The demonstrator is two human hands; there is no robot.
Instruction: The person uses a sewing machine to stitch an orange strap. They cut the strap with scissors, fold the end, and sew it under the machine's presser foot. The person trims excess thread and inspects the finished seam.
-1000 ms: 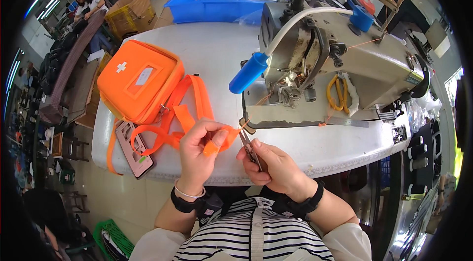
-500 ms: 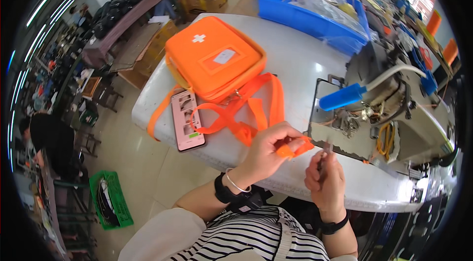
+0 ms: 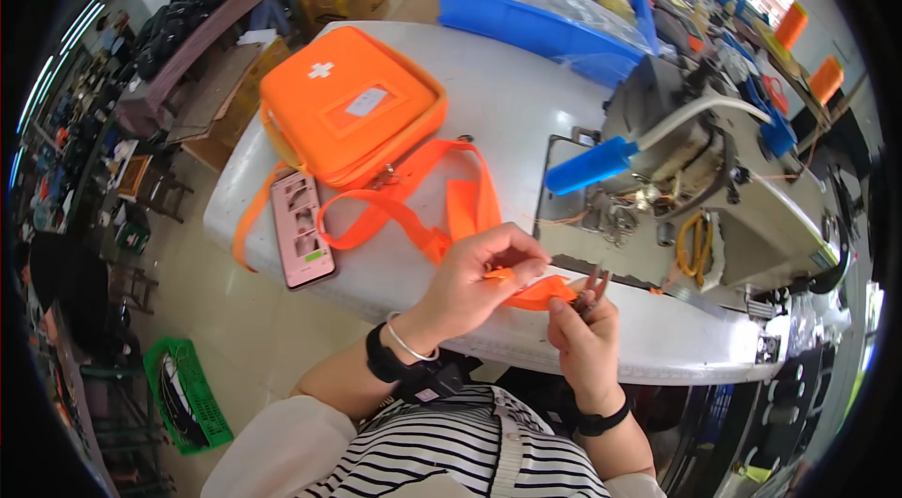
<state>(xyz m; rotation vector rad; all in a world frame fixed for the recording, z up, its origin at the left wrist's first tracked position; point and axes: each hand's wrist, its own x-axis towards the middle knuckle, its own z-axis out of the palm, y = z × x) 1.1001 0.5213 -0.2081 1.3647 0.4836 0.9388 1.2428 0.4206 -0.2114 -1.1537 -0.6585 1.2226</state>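
Observation:
My left hand [image 3: 467, 284] is closed in a pinch on an orange webbing strap [image 3: 543, 294], whose end stretches across to my other hand. In my right hand [image 3: 590, 343] are small metal thread snips [image 3: 598, 284], blades pointing up and away. The thumb and fingers of that hand also meet the strap's end. Behind my left hand the strap loops over the table, next to an orange zipped case [image 3: 352, 113] with a white cross. A phone [image 3: 303, 233] with a lit screen lies left of the loops.
A sewing machine [image 3: 766, 202] with a blue-gripped lever [image 3: 592, 166] stands at the right of the white table [image 3: 507, 89]. A blue tray [image 3: 507, 19] of plastic bags sits at the far edge. On the floor at lower left is a green basket [image 3: 211, 418].
My right hand has come to the strap's end, which now spans both hands. The snips' blades have tilted outward. The whole view has shifted, moving the scene leftward.

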